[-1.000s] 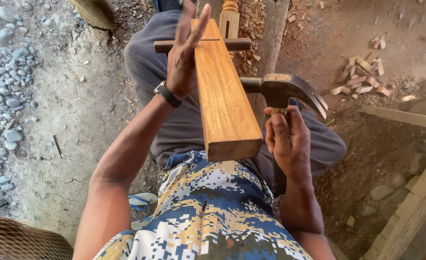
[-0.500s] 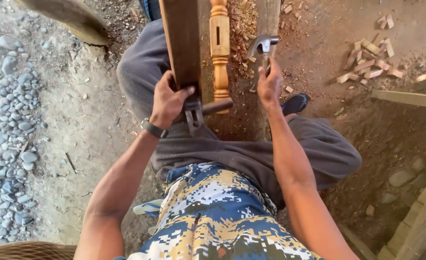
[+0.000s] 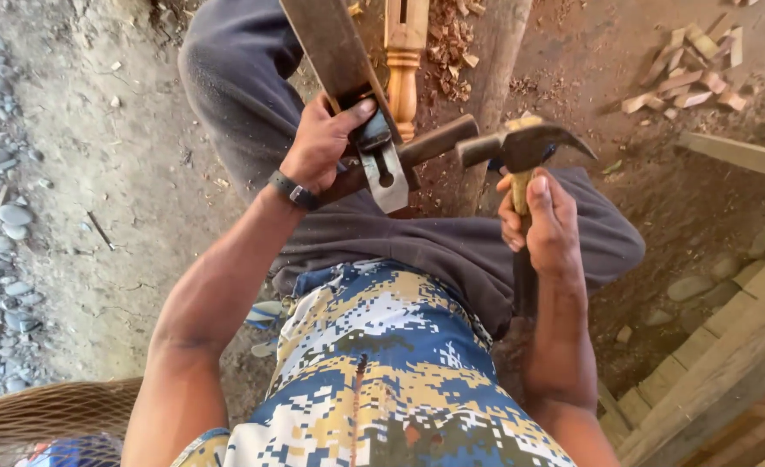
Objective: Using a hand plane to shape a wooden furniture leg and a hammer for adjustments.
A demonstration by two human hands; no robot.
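Seated person seen from above, left hand point(image 3: 320, 145) closed around a wooden hand plane point(image 3: 348, 73) with its metal blade point(image 3: 384, 169) showing, right hand point(image 3: 542, 220) gripping a claw hammer point(image 3: 521, 147) beside the plane's cross handle point(image 3: 430, 145), possibly touching, turned wooden spindle point(image 3: 404, 65) behind, wood scraps point(image 3: 689, 73) on dirt.

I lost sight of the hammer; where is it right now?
In the head view, right of centre: the hammer is gripped in the right hand, its head beside the wooden plane held by the left hand.

Lighting: soft, even daylight was recorded; no glare was noted.
Only faint shadows were cast on the dirt ground point(image 3: 123, 173); edges were bent by wide-angle distortion, and slight softness was seen.
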